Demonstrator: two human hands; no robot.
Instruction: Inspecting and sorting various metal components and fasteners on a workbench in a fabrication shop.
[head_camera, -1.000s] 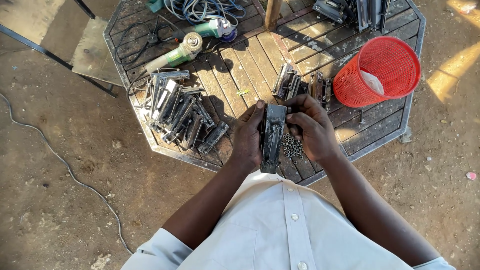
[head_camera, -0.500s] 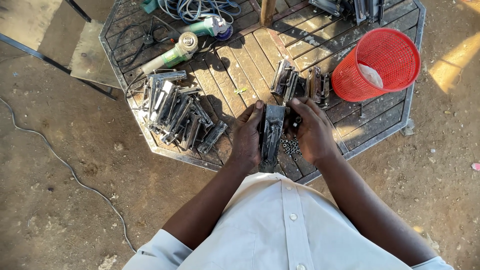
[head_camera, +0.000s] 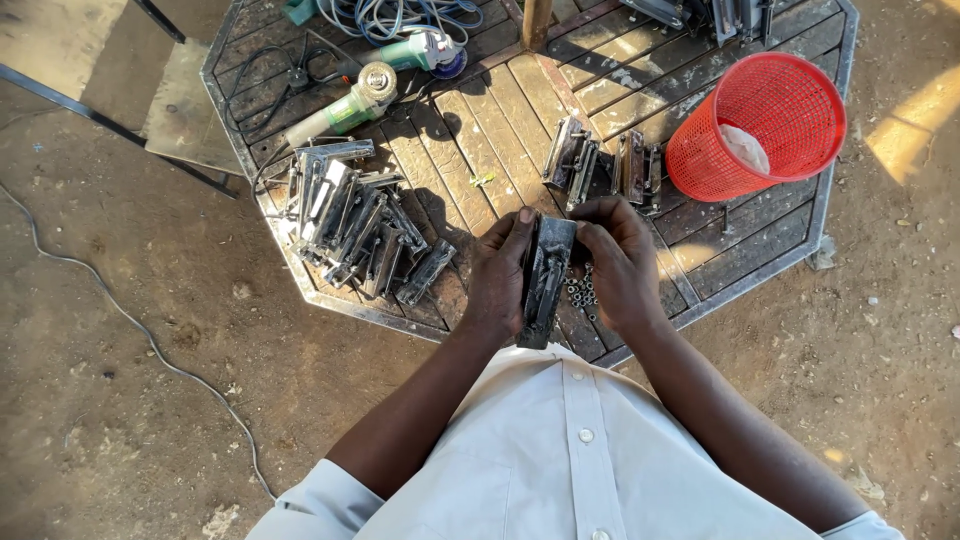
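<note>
I hold a long dark metal lock body (head_camera: 546, 283) upright over the near edge of an octagonal wooden table (head_camera: 500, 120). My left hand (head_camera: 500, 275) wraps its left side. Fingers of my right hand (head_camera: 618, 262) pinch its top right corner. A small heap of nuts (head_camera: 580, 292) lies on the table between my hands, partly hidden. A pile of several similar metal lock bodies (head_camera: 355, 225) lies left of my left hand. Two more pairs (head_camera: 600, 165) lie just beyond my hands.
A red mesh basket (head_camera: 757, 125) with something pale inside stands at the table's right. A green angle grinder (head_camera: 345, 108) and coiled cables (head_camera: 400, 20) lie at the far left. A cable (head_camera: 130, 320) runs over the dirt ground (head_camera: 120, 400).
The hands and the lock body have stayed almost in place; my right fingers have shifted slightly at its top. The view has drifted a little.
</note>
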